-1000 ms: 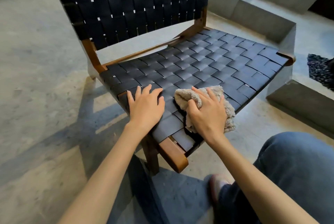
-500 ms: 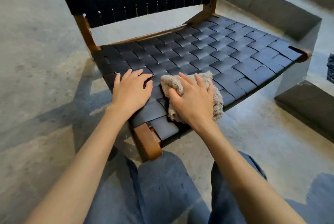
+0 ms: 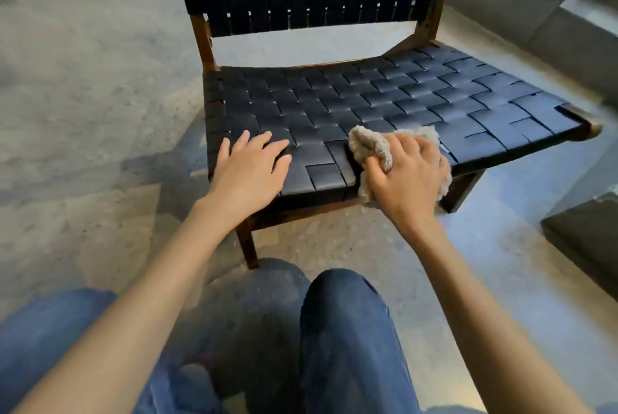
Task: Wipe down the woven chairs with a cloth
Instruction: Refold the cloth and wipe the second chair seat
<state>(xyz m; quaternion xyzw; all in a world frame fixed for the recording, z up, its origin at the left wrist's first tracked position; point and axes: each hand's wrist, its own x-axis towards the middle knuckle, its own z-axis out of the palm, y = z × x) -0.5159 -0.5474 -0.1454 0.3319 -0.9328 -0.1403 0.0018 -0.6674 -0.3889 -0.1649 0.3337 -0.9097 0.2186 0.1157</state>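
A low chair [image 3: 384, 96] with a dark woven strap seat, woven backrest and brown wooden frame fills the middle of the head view. My left hand [image 3: 249, 171] lies flat with straight fingers on the seat's front left corner. My right hand [image 3: 406, 176] grips a bunched beige cloth [image 3: 369, 146] and presses it on the seat's front edge, right of the left hand. Part of the cloth hangs over the front rail under my palm.
Grey concrete floor [image 3: 83, 96] surrounds the chair. Grey concrete blocks [image 3: 582, 236] stand to the right. My knees in blue jeans [image 3: 344, 330] are just in front of the chair's front leg.
The view has swung round to face the chair's front. My right hand with the cloth has slid right along the seat's front edge, away from my left hand, which stays flat on the corner.
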